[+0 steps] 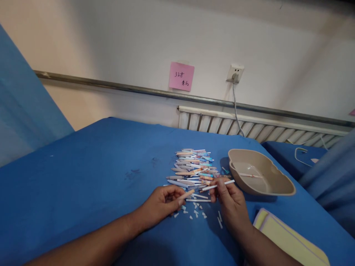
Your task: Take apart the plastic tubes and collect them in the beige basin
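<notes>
Between the thumb and fingers of my left hand (pixel 163 202) is an orange pen barrel (pixel 187 194), its free end pointing right. My right hand (pixel 231 199) pinches a thin white pen refill (pixel 216 186) with a dark tip aimed left toward the barrel; the two are apart. Behind my hands lies a pile of pen parts (pixel 194 166) in orange, grey, white and blue. Loose white refills (pixel 198 200) lie between my hands. Small white tips (pixel 196 211) are scattered on the blue cloth just below them.
A beige basin (pixel 263 188) stands right of the pile with a patterned pen part inside. A yellow cloth-like item (pixel 288 236) lies at the lower right. Behind the blue-covered table (pixel 83 177) are a radiator (pixel 216 122), a metal rail and a plugged-in socket (pixel 235 73). Blue curtains hang at both sides.
</notes>
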A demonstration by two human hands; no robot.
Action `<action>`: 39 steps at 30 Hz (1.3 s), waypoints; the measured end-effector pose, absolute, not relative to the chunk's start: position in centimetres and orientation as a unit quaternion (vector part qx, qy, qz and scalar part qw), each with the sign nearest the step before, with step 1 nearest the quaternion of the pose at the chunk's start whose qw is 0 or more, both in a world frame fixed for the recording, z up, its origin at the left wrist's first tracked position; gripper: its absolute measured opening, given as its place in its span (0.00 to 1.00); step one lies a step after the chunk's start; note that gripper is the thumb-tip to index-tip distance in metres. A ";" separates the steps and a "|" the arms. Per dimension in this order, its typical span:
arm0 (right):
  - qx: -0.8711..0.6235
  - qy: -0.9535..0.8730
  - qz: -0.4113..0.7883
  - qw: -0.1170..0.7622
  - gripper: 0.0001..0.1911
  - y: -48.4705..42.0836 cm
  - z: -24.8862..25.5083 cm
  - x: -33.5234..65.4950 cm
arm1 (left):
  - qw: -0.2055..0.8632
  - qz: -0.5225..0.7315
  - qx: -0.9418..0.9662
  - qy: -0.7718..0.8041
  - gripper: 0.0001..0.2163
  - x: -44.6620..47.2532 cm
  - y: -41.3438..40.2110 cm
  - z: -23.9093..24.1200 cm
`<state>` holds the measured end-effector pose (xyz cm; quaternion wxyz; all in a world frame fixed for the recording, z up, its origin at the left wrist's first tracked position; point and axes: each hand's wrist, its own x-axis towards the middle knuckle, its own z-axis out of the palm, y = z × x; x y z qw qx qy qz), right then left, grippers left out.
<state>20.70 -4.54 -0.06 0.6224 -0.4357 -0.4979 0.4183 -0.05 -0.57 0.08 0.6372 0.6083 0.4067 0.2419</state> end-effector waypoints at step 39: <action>-0.430 -0.527 0.504 0.532 0.14 -4.8 0.1 19.6 | 0.689 0.190 0.602 0.356 0.13 -0.2 -1.2 0.5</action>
